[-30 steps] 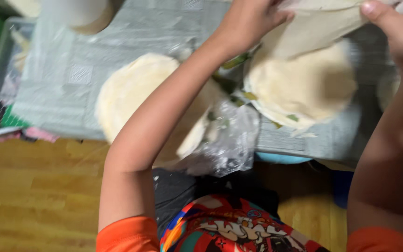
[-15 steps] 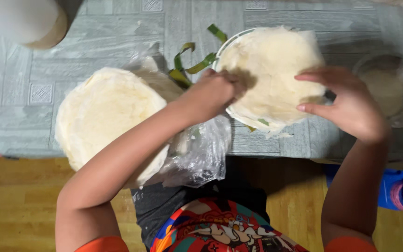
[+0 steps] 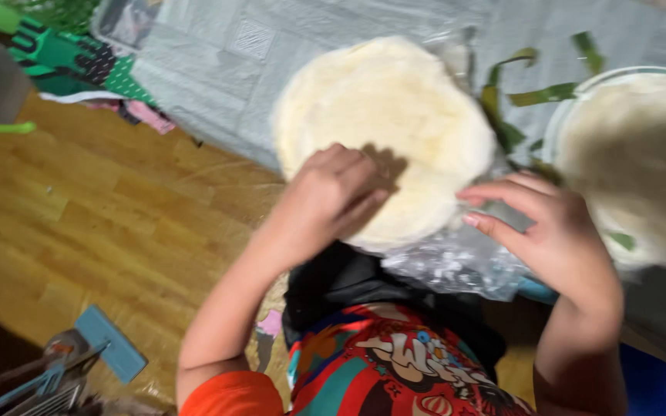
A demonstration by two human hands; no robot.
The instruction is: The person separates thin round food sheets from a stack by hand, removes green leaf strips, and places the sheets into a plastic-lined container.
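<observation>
As seen mid-frame, my left hand [image 3: 331, 199] pinches the wrapper stack [image 3: 383, 131] edge; right hand [image 3: 545, 231] open beside. Sheets look thin, limp, tearable; I'd lift at the rim.

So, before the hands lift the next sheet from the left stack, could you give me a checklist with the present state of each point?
1. Left hand on the left stack: ok, its fingers press the near edge.
2. Right hand at the stack: ok, its fingertips reach the near right edge.
3. Single sheet pinched: cannot tell, the picture is blurred.
4. Stack fully on the table: not ok, its near edge hangs over the table edge.
5. Plastic bag clear of the stack: not ok, it lies crumpled under the near edge.
6. Bowl ready on the right: ok, already lined with a sheet.
</observation>
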